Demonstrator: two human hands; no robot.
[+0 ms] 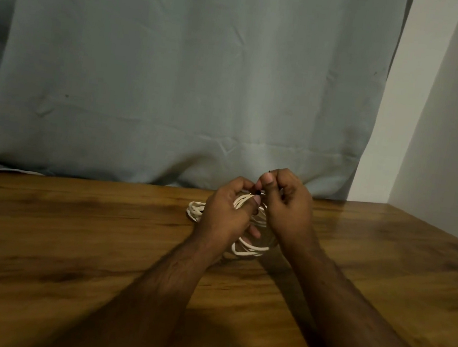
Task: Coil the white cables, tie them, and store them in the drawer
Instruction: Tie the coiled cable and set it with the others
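Observation:
A coiled white cable [247, 249] is held just above the wooden table [69, 240], its loops showing below and between my hands. My left hand [225, 213] grips the coil, thumb pressed over its upper strands. My right hand [287, 206] is close beside it, thumb and fingers pinching a small dark tie at the top of the coil. Most of the tie is hidden by my fingers. A second white coil [195, 211] lies on the table just left of and behind my left hand. No drawer is in view.
A grey-green curtain [175, 80] hangs along the table's far edge. A white wall [445, 113] bounds the right side, close to the table's right corner.

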